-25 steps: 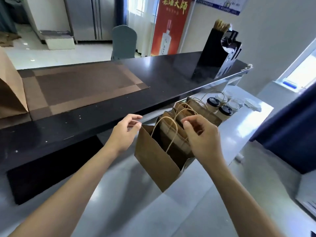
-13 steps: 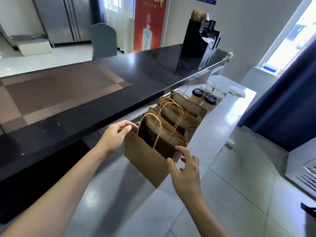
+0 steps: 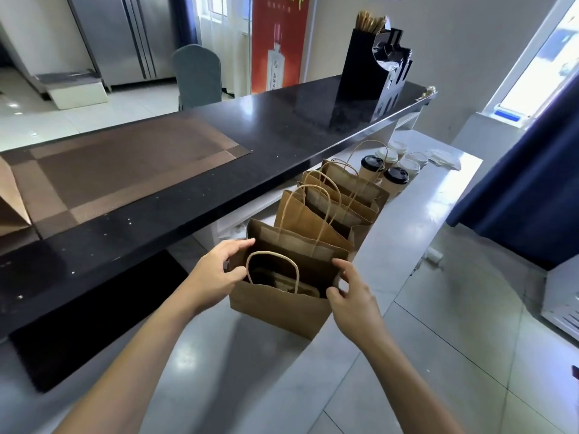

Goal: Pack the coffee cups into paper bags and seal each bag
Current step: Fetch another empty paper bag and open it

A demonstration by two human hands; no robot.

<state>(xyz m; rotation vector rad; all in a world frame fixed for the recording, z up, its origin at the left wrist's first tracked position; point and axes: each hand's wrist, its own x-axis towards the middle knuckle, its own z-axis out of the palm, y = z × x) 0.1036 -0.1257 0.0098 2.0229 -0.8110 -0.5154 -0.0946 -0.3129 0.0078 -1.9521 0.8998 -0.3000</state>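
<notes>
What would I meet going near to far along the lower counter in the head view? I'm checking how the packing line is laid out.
Nearest paper bag held open by both hands, then three more open paper bags, then black-lidded cups, then white-lidded cups.

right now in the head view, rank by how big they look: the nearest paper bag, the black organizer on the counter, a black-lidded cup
1. Nearest paper bag, though closeness to the camera inflates it.
2. Black organizer.
3. Black-lidded cup, clearly smallest.
</notes>
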